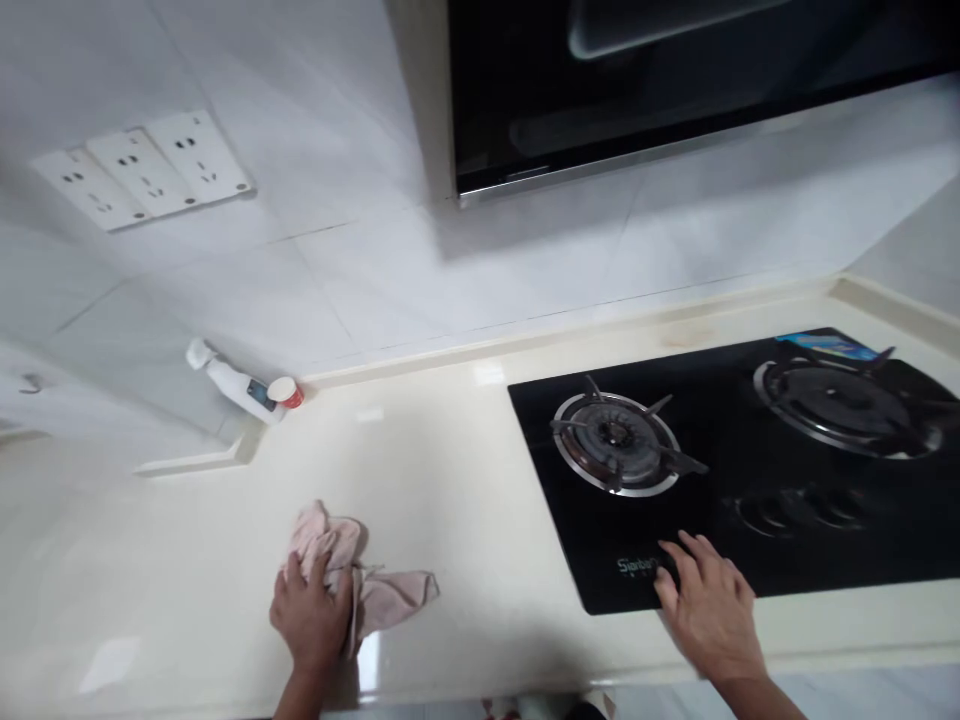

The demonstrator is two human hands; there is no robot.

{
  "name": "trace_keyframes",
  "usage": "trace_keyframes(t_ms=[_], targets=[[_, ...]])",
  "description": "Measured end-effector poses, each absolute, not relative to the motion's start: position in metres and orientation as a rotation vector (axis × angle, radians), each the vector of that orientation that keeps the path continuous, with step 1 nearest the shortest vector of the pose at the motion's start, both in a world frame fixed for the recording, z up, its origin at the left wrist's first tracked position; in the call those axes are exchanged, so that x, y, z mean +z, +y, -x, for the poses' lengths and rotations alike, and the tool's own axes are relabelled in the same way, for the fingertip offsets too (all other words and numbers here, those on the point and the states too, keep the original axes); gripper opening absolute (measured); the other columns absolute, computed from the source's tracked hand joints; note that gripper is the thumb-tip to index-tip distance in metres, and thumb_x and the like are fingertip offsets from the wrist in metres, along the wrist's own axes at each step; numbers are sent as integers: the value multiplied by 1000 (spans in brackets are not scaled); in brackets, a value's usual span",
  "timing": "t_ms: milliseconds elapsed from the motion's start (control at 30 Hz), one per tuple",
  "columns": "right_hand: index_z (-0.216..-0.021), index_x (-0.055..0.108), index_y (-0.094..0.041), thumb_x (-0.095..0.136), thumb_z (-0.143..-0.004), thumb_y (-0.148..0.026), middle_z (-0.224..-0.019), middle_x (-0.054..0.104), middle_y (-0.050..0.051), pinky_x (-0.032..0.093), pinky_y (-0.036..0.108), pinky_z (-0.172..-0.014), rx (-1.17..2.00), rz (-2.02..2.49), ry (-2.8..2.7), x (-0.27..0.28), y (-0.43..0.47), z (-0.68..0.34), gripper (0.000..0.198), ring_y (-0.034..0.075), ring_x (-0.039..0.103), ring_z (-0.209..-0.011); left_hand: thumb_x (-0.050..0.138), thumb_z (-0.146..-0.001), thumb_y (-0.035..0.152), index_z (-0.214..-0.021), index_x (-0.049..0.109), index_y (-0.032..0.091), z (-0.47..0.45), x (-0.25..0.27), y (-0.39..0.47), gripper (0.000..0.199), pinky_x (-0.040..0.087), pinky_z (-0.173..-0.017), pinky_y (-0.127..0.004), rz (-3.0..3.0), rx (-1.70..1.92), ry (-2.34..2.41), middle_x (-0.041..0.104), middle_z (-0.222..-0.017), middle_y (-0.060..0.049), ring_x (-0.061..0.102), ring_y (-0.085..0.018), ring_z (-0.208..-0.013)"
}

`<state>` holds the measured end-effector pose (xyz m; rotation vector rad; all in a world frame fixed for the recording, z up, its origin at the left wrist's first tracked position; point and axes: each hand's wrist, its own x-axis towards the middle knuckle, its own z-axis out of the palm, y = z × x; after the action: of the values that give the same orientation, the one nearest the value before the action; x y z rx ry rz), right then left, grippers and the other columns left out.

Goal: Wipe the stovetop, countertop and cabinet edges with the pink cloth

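A crumpled pale pink cloth [397,598] lies on the cream countertop [442,500], left of the stove. My left hand [311,610] is on top of it, fingers curled into the bunched part, while one end trails out to the right. On the front edge of the black glass gas stove [720,380] rests my right hand [709,610], palm down with fingers somewhat apart and nothing in them. Its fingertips are beside the printed brand lettering, in front of the left burner [615,435].
A white spray bottle [236,385] and a small red-and-white cup [286,391] stand in the back corner by the wall. A range hood [675,90] overhangs the stove. Socket plates [142,168] are on the tiled wall. The right burner [844,400] has a raised pan support.
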<state>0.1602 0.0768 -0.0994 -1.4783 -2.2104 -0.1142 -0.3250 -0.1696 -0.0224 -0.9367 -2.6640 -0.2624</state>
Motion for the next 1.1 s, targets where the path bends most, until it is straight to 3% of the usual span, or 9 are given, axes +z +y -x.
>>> trace_keyframes(t_ms=[100,233,400,567,733,1100], targets=[[-122,58,-17,39,-95,-36,-140,54,17,31,55,-114,-107,1502,-2219,-95,77,-158,37,32,43,-139,57,-88,48,-129,64,26,359,-24,-116,47,42,-106,-54,1037,-297,-2601,58,-133,-14,51,-36,-127],[-122,57,-17,40,-96,-33,-139,54,16,30,54,-115,-96,1523,-2216,-86,76,-154,36,31,41,-141,55,-90,46,-134,61,22,369,-13,3,50,38,-108,-51,1217,-352,-2581,58,-136,-16,51,-34,-126],[-122,58,-18,43,-95,-31,-139,55,14,30,52,-115,-78,1530,-2226,-80,78,-152,34,30,41,-141,57,-89,41,-134,62,22,311,-2,139,49,32,-110,-56,1561,-419,-2560,55,-141,-17,40,-39,-136],[-123,59,-19,45,-95,-31,-139,56,13,30,52,-116,-16,1544,-2208,-79,80,-153,33,30,40,-142,60,-89,47,-135,63,31,233,-16,199,49,29,-111,-56,1834,-413,-2454,49,-149,-13,34,-40,-141],[-124,60,-19,47,-96,-31,-140,55,13,29,51,-117,26,1566,-2206,-74,80,-153,33,29,41,-141,56,-91,47,-136,62,29,180,-25,172,49,29,-111,-52,2018,-441,-2339,53,-145,-12,35,-36,-139],[-123,63,-19,47,-95,-29,-139,56,13,26,51,-118,54,1589,-2169,-72,83,-149,33,29,39,-141,68,-83,37,-124,68,28,76,-29,-28,42,36,-105,-59,2410,-629,-2055,58,-134,-13,46,-39,-128]])
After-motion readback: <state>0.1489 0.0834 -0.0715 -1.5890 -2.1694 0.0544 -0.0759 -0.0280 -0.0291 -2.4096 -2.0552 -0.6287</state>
